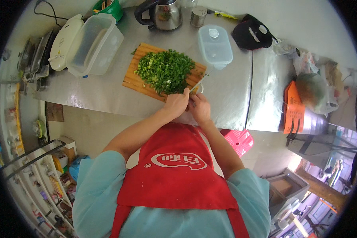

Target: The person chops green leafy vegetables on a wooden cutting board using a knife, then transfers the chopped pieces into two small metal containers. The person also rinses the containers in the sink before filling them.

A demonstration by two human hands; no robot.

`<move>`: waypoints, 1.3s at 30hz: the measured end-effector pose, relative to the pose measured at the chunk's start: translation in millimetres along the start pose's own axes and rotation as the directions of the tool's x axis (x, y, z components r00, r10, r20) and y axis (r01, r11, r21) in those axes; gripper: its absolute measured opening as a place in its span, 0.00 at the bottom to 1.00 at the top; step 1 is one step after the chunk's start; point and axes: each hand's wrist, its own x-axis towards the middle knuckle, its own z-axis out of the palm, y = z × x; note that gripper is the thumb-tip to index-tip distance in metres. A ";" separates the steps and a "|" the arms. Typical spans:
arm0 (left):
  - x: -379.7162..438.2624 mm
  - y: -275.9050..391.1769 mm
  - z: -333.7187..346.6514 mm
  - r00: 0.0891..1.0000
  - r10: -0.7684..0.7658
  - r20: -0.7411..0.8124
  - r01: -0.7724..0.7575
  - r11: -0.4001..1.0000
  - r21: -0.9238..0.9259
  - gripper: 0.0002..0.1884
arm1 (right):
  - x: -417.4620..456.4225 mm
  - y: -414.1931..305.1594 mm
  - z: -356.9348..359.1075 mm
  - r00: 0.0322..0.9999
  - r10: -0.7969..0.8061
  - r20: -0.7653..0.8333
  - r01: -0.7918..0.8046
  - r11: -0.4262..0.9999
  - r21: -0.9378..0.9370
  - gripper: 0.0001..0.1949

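Observation:
My left hand (176,104) and my right hand (201,108) meet at the near right corner of a wooden cutting board (134,78). Between them a knife (200,81) points up and away to the right, its blade seen nearly edge-on. My right hand is curled in at the knife's near end, where the fingers hide most of the handle. Beside the blade's base, my left thumb is raised; the other left fingers are hidden. A heap of chopped green onions (166,70) covers much of the board.
A lidded pale blue container (215,44) stands behind the board's right side. Left of the board is a clear plastic bin (107,56). A steel kettle (168,15), shaker (198,16) and black cap (252,34) line the back of the metal table (226,98). A pink stool (239,142) stands below.

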 end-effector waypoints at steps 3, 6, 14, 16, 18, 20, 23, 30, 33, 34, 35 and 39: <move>0.0 -5.7 -6.9 0.997 -0.076 0.030 0.074 0.996 0.044 0.08 | -1.7 2.1 -0.6 1.000 0.014 -0.022 -0.012 0.996 0.090 0.09; -15.7 -6.7 -17.7 0.993 -0.104 0.051 0.101 0.993 0.065 0.09 | -4.1 6.4 2.9 0.988 0.150 -0.022 -0.143 0.969 0.201 0.10; -42.9 5.3 -19.3 0.989 -0.007 0.150 -0.005 0.997 0.083 0.09 | -2.6 0.6 0.2 0.964 0.265 0.008 -0.263 0.953 0.152 0.12; -42.2 5.8 -14.7 0.990 -0.011 0.138 0.006 0.999 0.042 0.09 | -3.8 4.1 1.7 0.963 0.268 0.018 -0.268 0.956 0.120 0.12; -36.8 5.8 -9.5 0.989 -0.041 0.141 0.044 0.999 -0.021 0.08 | -3.9 7.5 2.2 0.972 0.234 0.034 -0.237 0.963 0.128 0.12; -28.1 9.6 -8.1 0.993 -0.053 0.106 0.058 0.997 -0.047 0.07 | -4.3 6.3 2.2 0.980 0.193 0.047 -0.197 0.973 0.120 0.12; -13.8 3.8 0.4 0.999 -0.041 0.032 0.042 0.999 -0.035 0.08 | -8.8 -1.3 -3.1 0.993 0.108 0.045 -0.110 0.993 0.044 0.11; -30.7 -27.9 -18.4 0.950 -0.217 -0.226 0.160 0.956 -0.247 0.11 | 5.5 -6.8 8.9 0.995 0.083 0.057 -0.086 0.994 0.060 0.08; -45.7 -41.7 -55.2 0.920 -0.388 -0.053 0.194 0.570 -0.798 0.10 | 27.5 -30.3 3.3 0.996 0.082 -0.023 -0.078 0.987 0.141 0.11; -48.4 -45.4 -66.7 0.918 -0.391 -0.061 0.143 0.472 -0.870 0.08 | 32.8 -40.7 1.3 0.996 0.062 -0.069 -0.051 0.985 0.163 0.13; -49.0 -49.6 -75.9 0.916 -0.399 -0.035 0.141 0.402 -0.905 0.08 | 37.2 -52.7 -1.8 0.997 -0.010 -0.071 0.022 0.987 0.159 0.16; -48.3 -65.9 -97.7 0.913 -0.404 0.057 0.158 0.221 -0.962 0.09 | 45.3 -97.7 -13.6 0.953 -0.304 0.000 0.301 0.944 0.136 0.24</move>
